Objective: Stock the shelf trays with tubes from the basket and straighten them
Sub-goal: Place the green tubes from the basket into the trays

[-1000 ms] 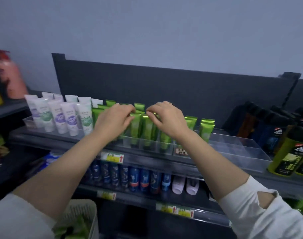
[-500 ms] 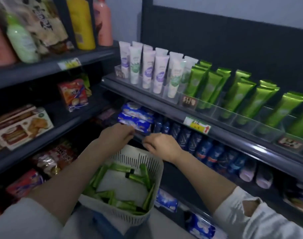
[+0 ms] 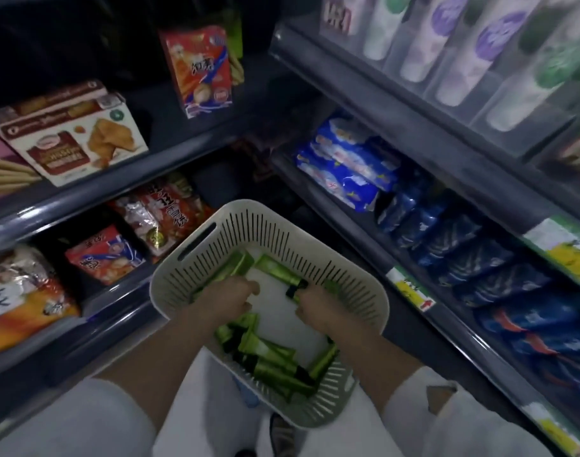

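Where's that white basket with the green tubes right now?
In the head view the basket sits low centre, between snack packets on the left and blue packs on the right; the left hand and right hand are inside it.

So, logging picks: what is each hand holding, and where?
The right hand pinches a green tube by its black cap end. The left hand covers other tubes; its grip cannot be told.

Slatted cream basket (image 3: 301, 235), green black-capped tubes (image 3: 265, 349) lying jumbled inside
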